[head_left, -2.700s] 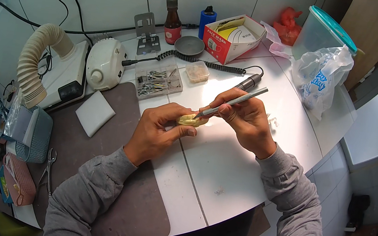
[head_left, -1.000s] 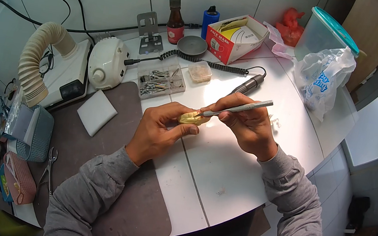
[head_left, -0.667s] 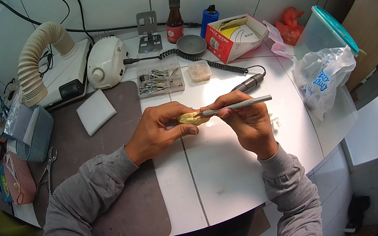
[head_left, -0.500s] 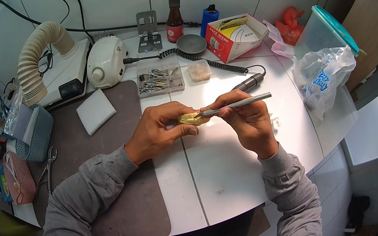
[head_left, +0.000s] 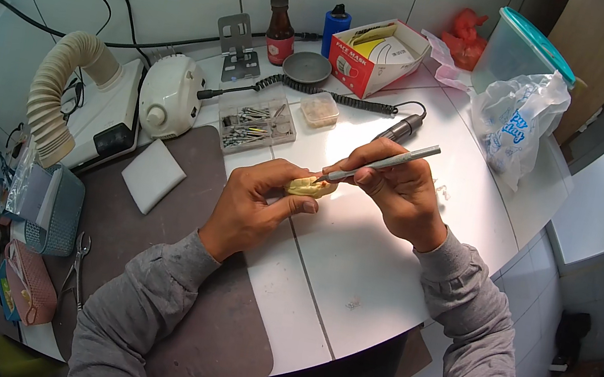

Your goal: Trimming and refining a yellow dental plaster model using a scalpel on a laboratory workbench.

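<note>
My left hand pinches a small pale-yellow dental cast between thumb and fingers above the white table. A reddish patch shows at its right end. My right hand grips a slim grey metal craft knife like a pen, its handle rising to the upper right. The tip of the knife meets the top of the cast; the blade itself is too small to make out. Fingers of my right hand rest close beside the cast and partly cover it.
Beyond my hands lie a clear case of drill bits, a small lidded box and a corded handpiece. A white control unit and hose stand left. Pliers lie near a blue basket.
The knife and my right hand have shifted slightly to the right and up, and the knife's angle on the cast differs a little. My left hand keeps its hold.
</note>
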The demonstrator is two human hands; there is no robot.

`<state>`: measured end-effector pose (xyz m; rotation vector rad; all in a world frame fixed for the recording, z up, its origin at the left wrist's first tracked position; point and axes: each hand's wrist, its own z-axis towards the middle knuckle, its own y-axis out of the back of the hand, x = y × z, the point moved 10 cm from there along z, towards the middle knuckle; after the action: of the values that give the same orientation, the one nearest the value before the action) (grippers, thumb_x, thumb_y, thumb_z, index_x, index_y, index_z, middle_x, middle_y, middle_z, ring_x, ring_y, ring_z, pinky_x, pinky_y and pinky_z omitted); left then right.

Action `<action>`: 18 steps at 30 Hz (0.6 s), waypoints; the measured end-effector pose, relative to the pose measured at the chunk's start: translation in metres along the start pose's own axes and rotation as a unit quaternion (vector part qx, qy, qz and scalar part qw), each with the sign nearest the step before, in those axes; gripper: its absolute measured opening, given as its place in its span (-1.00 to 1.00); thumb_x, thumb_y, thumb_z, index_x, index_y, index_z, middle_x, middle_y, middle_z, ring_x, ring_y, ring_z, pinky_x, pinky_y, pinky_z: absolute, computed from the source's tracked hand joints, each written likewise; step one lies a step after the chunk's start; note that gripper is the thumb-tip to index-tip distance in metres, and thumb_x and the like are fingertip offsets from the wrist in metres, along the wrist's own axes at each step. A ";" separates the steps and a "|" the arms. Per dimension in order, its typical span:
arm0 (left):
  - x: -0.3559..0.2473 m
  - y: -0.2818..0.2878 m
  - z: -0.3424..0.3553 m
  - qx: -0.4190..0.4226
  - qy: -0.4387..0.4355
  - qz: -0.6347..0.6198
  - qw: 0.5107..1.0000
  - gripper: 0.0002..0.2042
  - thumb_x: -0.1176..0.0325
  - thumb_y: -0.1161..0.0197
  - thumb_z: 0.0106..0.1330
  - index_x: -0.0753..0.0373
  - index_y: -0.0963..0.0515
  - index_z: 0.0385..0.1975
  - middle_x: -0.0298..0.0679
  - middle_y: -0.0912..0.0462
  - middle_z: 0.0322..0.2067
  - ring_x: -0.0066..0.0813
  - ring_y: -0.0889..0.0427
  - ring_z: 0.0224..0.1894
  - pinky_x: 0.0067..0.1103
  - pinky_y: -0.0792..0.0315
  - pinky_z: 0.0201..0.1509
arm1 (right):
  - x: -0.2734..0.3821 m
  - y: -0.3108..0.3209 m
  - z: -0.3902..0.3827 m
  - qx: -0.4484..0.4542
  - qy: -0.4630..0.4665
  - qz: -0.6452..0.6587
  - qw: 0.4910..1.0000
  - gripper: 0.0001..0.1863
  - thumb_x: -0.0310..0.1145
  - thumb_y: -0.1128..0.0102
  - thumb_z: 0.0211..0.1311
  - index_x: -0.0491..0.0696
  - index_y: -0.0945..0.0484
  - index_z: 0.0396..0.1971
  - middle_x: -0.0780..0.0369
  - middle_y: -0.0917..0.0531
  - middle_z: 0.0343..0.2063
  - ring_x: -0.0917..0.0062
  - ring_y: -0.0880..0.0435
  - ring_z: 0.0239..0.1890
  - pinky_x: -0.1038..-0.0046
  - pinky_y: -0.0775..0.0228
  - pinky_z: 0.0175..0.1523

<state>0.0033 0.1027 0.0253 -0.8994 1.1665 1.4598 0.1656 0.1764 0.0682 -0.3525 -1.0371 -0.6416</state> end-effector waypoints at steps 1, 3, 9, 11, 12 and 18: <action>0.000 0.000 0.000 -0.001 0.000 0.000 1.000 -0.67 0.33 -0.59 0.43 0.36 -0.77 0.08 -0.30 -0.80 -0.09 -0.61 -0.70 -0.08 -0.59 -0.57 0.04 | 0.004 -0.001 0.000 0.006 0.006 -0.031 0.999 -0.87 -0.60 -0.27 0.59 -0.26 -0.67 0.02 0.11 -0.78 -0.08 0.41 -0.84 0.05 0.39 -0.71 0.21; 0.001 0.001 0.000 -0.001 -0.003 0.001 1.000 -0.66 0.31 -0.60 0.43 0.36 -0.77 0.07 -0.30 -0.80 -0.10 -0.60 -0.69 -0.08 -0.58 -0.56 0.05 | 0.005 -0.002 0.001 0.011 0.010 -0.061 0.998 -0.87 -0.61 -0.27 0.58 -0.26 -0.67 0.02 0.11 -0.79 -0.08 0.41 -0.84 0.06 0.40 -0.72 0.21; 0.001 0.001 0.000 -0.005 -0.002 0.000 1.000 -0.66 0.29 -0.61 0.42 0.36 -0.78 0.07 -0.30 -0.80 -0.11 -0.60 -0.69 -0.09 -0.58 -0.56 0.03 | 0.005 -0.005 0.000 0.017 0.026 -0.070 0.997 -0.87 -0.63 -0.28 0.56 -0.25 -0.68 0.01 0.12 -0.79 -0.09 0.42 -0.85 0.05 0.42 -0.73 0.19; -0.002 0.002 0.000 -0.002 0.000 0.012 1.000 -0.66 0.34 -0.60 0.41 0.36 -0.78 0.08 -0.23 -0.82 -0.09 -0.54 -0.75 -0.06 -0.54 -0.63 0.09 | 0.001 -0.004 0.000 0.015 0.020 -0.056 0.998 -0.87 -0.63 -0.28 0.56 -0.24 -0.69 0.01 0.12 -0.79 -0.09 0.41 -0.85 0.05 0.41 -0.73 0.19; -0.002 0.002 0.000 0.001 0.002 0.024 1.000 -0.66 0.38 -0.60 0.39 0.37 -0.78 0.10 -0.17 -0.85 -0.07 -0.48 -0.82 -0.04 -0.51 -0.69 0.15 | 0.002 -0.004 0.000 0.015 0.020 -0.056 0.998 -0.87 -0.63 -0.28 0.56 -0.24 -0.69 0.01 0.12 -0.79 -0.09 0.41 -0.85 0.05 0.41 -0.73 0.19; 0.002 0.003 0.000 -0.007 -0.004 0.024 1.000 -0.65 0.37 -0.62 0.37 0.37 -0.78 0.08 -0.15 -0.85 -0.05 -0.48 -0.81 -0.04 -0.51 -0.68 0.13 | 0.002 -0.002 0.001 0.014 0.013 -0.065 0.998 -0.87 -0.59 -0.30 0.57 -0.25 -0.70 0.00 0.12 -0.79 -0.09 0.42 -0.84 0.03 0.41 -0.70 0.18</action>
<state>0.0002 0.1034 0.0242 -0.8799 1.1812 1.5106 0.1645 0.1742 0.0706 -0.2535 -1.0489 -0.7452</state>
